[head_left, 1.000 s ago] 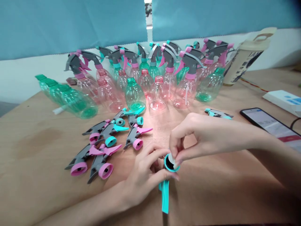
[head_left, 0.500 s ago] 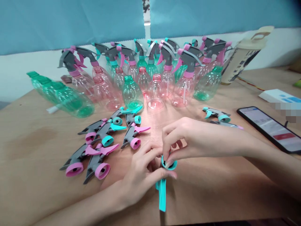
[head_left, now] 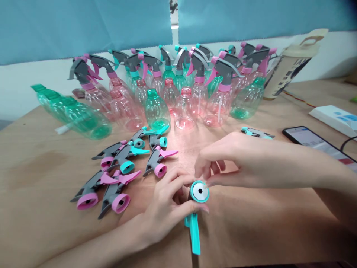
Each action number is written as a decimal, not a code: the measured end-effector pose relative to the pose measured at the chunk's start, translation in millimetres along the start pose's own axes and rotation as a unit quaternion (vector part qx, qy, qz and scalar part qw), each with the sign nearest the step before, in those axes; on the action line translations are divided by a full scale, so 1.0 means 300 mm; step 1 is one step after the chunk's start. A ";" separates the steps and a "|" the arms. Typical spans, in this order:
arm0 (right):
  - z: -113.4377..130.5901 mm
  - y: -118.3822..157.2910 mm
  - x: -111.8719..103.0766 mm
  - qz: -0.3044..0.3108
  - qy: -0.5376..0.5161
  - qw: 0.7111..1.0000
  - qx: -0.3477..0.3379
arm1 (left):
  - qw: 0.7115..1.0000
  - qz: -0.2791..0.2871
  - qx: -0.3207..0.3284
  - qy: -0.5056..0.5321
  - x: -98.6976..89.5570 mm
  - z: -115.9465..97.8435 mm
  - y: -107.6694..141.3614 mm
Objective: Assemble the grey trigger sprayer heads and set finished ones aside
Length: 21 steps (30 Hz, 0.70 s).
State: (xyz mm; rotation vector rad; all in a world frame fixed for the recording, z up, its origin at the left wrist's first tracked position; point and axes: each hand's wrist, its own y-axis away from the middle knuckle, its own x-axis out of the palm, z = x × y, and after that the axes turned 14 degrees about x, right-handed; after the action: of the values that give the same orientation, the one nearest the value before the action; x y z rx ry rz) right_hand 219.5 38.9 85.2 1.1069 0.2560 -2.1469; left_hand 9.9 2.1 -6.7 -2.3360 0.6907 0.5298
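My left hand [head_left: 167,201] is closed around a spray trigger head [head_left: 195,232], which lies with its turquoise lever toward me and its collar facing up. Inside the turquoise collar sits a white round washer [head_left: 199,191] with a dark hole at its middle. Just above the collar is my right hand [head_left: 223,163], thumb tip at the rim and index finger a little apart from it. I see nothing held between those fingers. To the left lie several loose trigger heads [head_left: 122,203] with pink or turquoise collars.
Behind stand several clear pink bottles [head_left: 186,109] and green bottles [head_left: 157,111], many with trigger heads on. Green bottles [head_left: 83,117] lie at left. On the right are another trigger head [head_left: 256,133], a phone [head_left: 301,136], a white box [head_left: 333,118] and a tumbler [head_left: 290,67].
My right fingers have come up out of the turquoise collar toward its far rim. The white washer inside now shows. My left hand keeps its hold on the trigger head.
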 end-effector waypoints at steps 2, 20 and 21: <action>0.007 0.010 0.007 0.010 0.030 0.999 0.022 | 1.000 0.005 -0.011 0.003 -0.002 -0.002 -0.001; 0.047 0.020 0.054 -0.011 0.087 0.996 0.023 | 0.999 0.010 0.037 0.008 -0.002 -0.002 0.001; 0.045 0.018 0.051 -0.002 0.078 0.997 0.022 | 0.999 0.011 0.039 0.012 -0.003 -0.003 0.000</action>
State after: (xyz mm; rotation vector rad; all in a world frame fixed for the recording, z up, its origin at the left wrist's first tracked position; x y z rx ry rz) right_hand 208.6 21.0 82.2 1.3032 0.2840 -2.0799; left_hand 9.2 1.8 -5.7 -2.2675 0.7367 0.4781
